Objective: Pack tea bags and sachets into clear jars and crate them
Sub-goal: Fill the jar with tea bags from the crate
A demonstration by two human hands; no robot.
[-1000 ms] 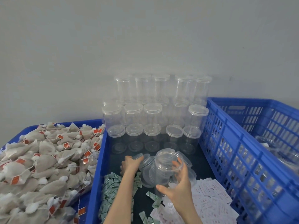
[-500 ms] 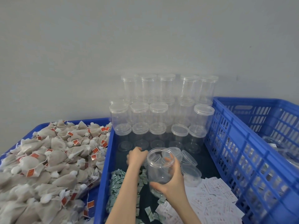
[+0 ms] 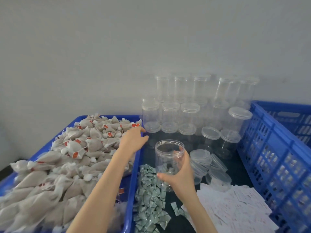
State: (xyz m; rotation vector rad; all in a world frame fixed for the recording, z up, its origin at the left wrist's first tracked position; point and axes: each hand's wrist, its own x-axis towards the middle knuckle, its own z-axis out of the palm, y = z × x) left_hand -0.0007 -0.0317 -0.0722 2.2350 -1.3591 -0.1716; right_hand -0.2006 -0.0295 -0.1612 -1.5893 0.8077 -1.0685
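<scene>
The right hand [image 3: 180, 175] grips an open, lidless jar [image 3: 169, 158] upright, ready for filling; left of the jar, the left hand [image 3: 133, 140] reaches, fingers loosely spread, over the tea bags [image 3: 75, 148].

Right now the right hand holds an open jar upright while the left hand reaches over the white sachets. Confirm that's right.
Not quite. The head view shows the left hand reaching over the tea bags in the blue tray, not the white sachets. The right hand does hold the open jar upright.
</scene>
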